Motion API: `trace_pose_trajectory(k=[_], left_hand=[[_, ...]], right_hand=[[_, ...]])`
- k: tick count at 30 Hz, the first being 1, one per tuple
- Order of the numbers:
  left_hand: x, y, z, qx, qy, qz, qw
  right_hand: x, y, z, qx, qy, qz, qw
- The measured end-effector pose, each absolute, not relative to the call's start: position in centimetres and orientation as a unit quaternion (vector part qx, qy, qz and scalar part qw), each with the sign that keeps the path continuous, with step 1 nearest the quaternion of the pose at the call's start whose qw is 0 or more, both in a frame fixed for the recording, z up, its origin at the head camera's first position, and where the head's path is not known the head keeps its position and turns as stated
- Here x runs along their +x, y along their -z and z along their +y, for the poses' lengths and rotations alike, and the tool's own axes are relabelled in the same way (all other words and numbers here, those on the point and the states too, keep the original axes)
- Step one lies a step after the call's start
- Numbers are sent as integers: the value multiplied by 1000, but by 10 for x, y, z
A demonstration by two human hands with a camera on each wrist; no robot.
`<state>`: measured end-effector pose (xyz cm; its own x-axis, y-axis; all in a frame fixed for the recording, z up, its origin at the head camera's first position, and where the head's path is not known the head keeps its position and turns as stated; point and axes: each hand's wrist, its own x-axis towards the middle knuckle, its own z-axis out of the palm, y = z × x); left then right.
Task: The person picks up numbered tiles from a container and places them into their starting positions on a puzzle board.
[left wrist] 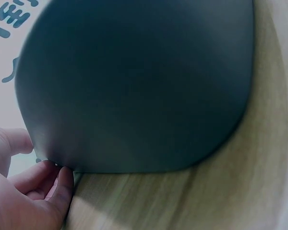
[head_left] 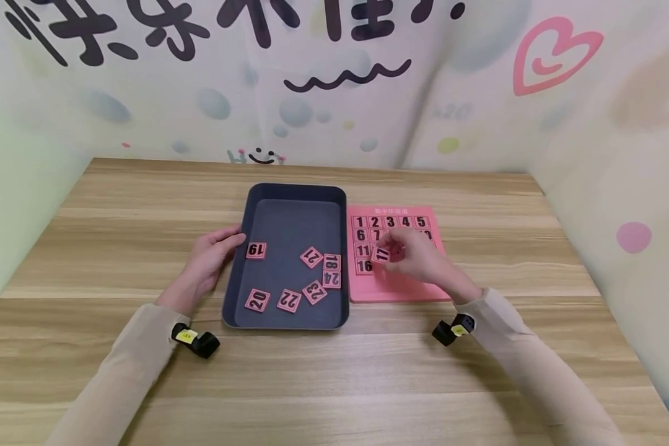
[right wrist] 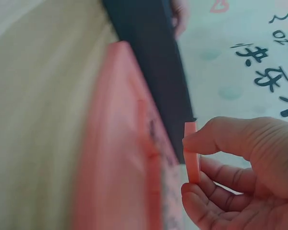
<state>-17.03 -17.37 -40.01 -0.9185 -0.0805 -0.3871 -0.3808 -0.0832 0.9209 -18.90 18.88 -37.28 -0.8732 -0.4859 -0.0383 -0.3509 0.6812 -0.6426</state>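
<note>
While your left grip [head_left: 205, 263] holds the dark rectangular tray [head_left: 290, 217], your right grip [head_left: 415, 255] pinches pink square tile 17 [head_left: 381, 254] over the pink rectangular board [head_left: 390, 289]. You seem mid-placement; next, probably, square it beside pink tile 16 [head_left: 364, 266].

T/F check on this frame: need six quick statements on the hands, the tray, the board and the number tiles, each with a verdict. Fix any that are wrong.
1. The right hand holds the 17 tile. True.
2. The left hand holds the dark tray at its edge. True.
3. The 16 tile lies on the pink board. True.
4. The tray is to the right of the board. False: it is to the left.
5. Only three tiles lie in the tray. False: there are seven tiles in it.
6. The tiles in the tray all face the same way. False: they are turned at different angles.
</note>
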Motion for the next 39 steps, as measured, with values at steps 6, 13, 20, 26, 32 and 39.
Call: trace_pose_trajectory(k=[6, 13, 20, 26, 32, 39], left_hand=[[-171, 400, -173, -175, -701, 682, 111], [-172, 399, -173, -173, -694, 690, 113], [-172, 400, -173, -172, -702, 683, 106], [-171, 400, -173, -171, -703, 682, 108], [-170, 400, -173, -170, -703, 682, 108], [-171, 401, -174, -172, -701, 684, 106]], right_hand=[[-182, 385, 197, -199, 313, 923, 101], [-174, 383, 196, -177, 306, 930, 100], [-169, 384, 193, -165, 296, 935, 105], [-168, 391, 189, -148, 290, 941, 94], [-167, 393, 185, -139, 279, 947, 76], [-173, 391, 187, -163, 264, 949, 65]])
